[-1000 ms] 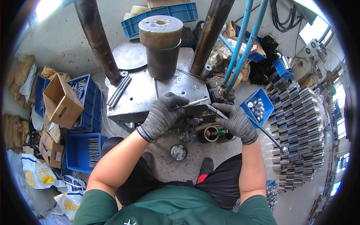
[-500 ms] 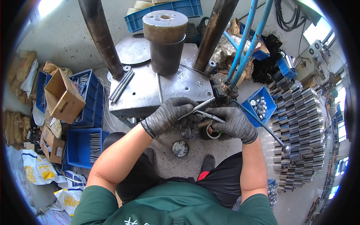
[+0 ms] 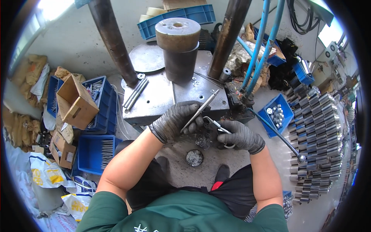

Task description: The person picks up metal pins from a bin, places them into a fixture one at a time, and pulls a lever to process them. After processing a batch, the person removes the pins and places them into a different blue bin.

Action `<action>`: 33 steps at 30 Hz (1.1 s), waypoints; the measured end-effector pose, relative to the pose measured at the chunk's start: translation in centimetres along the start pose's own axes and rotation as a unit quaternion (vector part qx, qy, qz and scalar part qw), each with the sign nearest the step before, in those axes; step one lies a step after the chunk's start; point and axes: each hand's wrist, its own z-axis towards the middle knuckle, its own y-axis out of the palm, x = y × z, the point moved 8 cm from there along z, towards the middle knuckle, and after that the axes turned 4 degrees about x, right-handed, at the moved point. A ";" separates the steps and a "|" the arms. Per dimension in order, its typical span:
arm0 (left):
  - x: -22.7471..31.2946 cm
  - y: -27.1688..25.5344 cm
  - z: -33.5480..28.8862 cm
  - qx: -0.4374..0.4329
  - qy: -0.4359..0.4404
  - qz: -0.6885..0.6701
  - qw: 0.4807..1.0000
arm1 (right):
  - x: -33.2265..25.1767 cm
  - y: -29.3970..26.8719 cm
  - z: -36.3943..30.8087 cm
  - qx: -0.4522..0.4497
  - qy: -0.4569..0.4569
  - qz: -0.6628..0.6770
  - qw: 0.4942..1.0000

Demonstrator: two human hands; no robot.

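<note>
My left hand (image 3: 174, 120), in a dark grey knit glove, is closed round a shiny metal rod (image 3: 204, 105). The rod slants up to the right and has a narrower stepped tip. In my gloved right hand (image 3: 246, 137) is a slim deburring tool (image 3: 218, 125) with a bent, hooked end pointing toward the left hand. A small gap separates hook and rod. Both hands are in front of the press table (image 3: 158, 110), where several similar rods (image 3: 136, 94) lie at the left, beside a small ring (image 3: 141, 76).
A thick steel cylinder (image 3: 179, 69) stands on the table between two dark columns (image 3: 115, 42). Blue bins (image 3: 89, 154) and a cardboard box (image 3: 77, 102) are at left. A ball-ended lever (image 3: 284, 141) reaches out at right, before stacked metal tubes (image 3: 315, 143). A round tin (image 3: 194, 157) sits on the floor.
The rod has turned to a steeper slant. The deburring tool has come away from it, lower and to the right. The whole view has shifted slightly.
</note>
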 end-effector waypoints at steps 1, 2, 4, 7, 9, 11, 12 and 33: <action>0.8 0.1 -0.5 0.010 0.009 -0.013 1.000 | -0.1 0.8 0.0 -0.030 0.015 0.051 0.998; 1.7 -0.7 -0.6 0.040 0.040 0.054 0.997 | -0.2 0.5 0.2 -0.025 -0.016 0.041 0.999; 3.1 -1.4 -0.8 0.076 0.076 0.112 0.988 | -0.7 0.5 -0.2 0.002 -0.047 0.049 0.998; 4.6 -4.2 -1.3 0.114 0.117 0.168 0.972 | -1.7 -0.5 -0.4 0.095 -0.079 0.064 0.990; 5.4 -5.6 -1.5 0.104 0.134 0.137 0.976 | -2.1 -0.8 -0.3 0.105 -0.082 0.020 0.991; 5.9 -6.1 -1.9 0.112 0.122 0.164 0.972 | -2.6 -0.7 -0.5 0.116 -0.091 0.023 0.989; 5.9 -6.2 -2.1 0.111 0.134 0.117 0.978 | -2.8 -0.9 -0.7 0.128 -0.095 0.022 0.987; 8.6 -10.9 -3.8 0.248 0.181 0.266 0.914 | -3.8 -1.9 -1.4 0.135 -0.154 -0.080 0.976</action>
